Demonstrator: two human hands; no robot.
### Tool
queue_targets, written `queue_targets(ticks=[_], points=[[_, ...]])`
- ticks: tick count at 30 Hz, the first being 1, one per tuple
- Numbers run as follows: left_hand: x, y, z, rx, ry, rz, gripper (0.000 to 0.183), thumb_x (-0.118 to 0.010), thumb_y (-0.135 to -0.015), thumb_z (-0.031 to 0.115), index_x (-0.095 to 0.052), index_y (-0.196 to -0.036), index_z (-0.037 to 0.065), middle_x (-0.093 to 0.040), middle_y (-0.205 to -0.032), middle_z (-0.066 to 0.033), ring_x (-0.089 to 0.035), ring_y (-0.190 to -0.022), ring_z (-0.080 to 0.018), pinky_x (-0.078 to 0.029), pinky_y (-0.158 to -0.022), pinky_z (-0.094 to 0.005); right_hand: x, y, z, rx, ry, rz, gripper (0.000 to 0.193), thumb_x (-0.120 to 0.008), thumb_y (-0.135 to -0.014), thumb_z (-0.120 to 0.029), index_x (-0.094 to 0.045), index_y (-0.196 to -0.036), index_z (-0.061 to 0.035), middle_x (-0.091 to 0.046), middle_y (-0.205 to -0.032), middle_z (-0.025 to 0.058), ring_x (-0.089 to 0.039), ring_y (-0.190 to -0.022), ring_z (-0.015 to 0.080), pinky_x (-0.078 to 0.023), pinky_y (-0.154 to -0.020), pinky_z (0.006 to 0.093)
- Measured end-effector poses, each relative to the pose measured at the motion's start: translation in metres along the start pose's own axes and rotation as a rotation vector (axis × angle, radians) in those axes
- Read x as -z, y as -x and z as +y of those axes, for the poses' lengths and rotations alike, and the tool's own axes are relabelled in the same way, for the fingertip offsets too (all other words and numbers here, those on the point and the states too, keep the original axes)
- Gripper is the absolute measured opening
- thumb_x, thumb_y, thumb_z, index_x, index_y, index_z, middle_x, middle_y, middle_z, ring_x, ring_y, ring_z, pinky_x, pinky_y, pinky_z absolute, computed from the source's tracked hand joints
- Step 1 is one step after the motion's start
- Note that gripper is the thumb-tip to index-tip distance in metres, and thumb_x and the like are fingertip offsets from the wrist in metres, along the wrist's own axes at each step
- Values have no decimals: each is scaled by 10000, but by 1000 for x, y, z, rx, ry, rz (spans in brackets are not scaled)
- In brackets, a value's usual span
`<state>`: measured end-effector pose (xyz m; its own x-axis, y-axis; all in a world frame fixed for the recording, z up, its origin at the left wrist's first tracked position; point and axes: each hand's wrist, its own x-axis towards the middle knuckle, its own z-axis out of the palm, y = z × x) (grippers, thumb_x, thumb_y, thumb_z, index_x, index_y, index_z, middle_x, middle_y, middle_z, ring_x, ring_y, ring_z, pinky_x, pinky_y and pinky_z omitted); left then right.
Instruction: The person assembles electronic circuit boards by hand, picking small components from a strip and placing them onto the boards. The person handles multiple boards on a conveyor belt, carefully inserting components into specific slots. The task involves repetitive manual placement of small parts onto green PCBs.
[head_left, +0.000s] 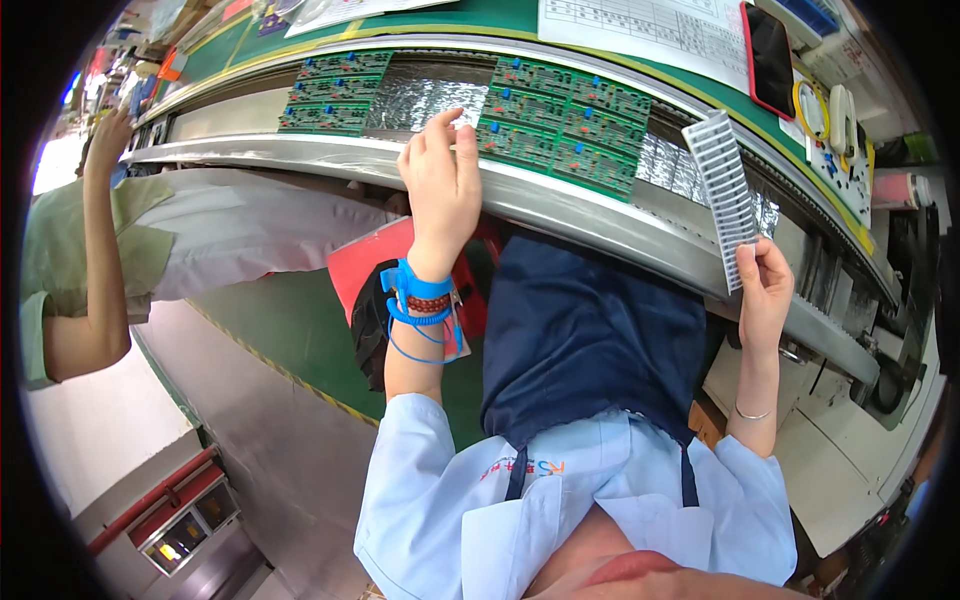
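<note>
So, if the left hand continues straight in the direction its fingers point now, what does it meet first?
Most likely the green circuit board panel on the conveyor. The left hand rests at the steel rail, fingertips already at the panel's near edge, though depth is unclear.

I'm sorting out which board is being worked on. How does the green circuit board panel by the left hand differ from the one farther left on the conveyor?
The near panel lies right at the left hand, whose fingertips reach its edge; the far panel lies untouched, away from both hands. The near panel looks larger in the picture and shows blue and orange parts clearly; the far panel's parts are too small to tell. Both are green, lie flat on the conveyor, and are divided into several smaller boards.
</note>
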<state>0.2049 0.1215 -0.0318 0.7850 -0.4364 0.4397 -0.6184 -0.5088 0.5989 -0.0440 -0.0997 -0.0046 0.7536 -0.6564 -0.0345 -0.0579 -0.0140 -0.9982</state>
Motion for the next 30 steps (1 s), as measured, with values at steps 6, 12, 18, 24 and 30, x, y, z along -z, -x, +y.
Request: queue_targets(ticks=[6,12,18,24,30], points=[[-17,14,41,-103,-4,-166,315,-386,-942,247,-510,-1127,24,-620,-977,-86,-510,-957,-241,-302,-910,-349,-9,0,-2,16,-65,-2,72,-567,-873,-64,-558,-825,-11,-510,-785,-34,-447,-689,13,-352,-633,163],[-25,39,85,199,979,-225,481,-692,-748,78,-481,-1170,-14,-571,-1080,-71,-505,-1018,-147,-393,-840,-305,-34,1,-7,21,97,-221,91,-620,-817,-68,-583,-791,11,-505,-713,11,-447,-649,64,-345,-565,210],[-30,47,110,537,1370,-444,208,-624,-797,-35,-605,-1004,-26,-643,-949,-91,-604,-850,-126,-474,-771,-239,-39,-2,-17,160,302,-296,100,-631,-791,-87,-584,-767,-2,-526,-688,57,-484,-633,164,-380,-587,272],[-34,52,113,633,1447,-390,211,-659,-769,-30,-614,-975,-25,-646,-916,-84,-604,-844,-122,-485,-764,-246,-33,0,-23,108,290,-331,97,-635,-783,-82,-584,-764,-2,-534,-688,62,-492,-646,170,-383,-596,277],[-33,47,118,484,1079,-515,150,-649,-756,-60,-619,-900,-29,-635,-856,-68,-593,-772,-113,-479,-690,-226,-35,-5,-29,142,228,-248,100,-671,-749,-76,-616,-810,-18,-571,-754,48,-547,-710,144,-437,-643,263]])
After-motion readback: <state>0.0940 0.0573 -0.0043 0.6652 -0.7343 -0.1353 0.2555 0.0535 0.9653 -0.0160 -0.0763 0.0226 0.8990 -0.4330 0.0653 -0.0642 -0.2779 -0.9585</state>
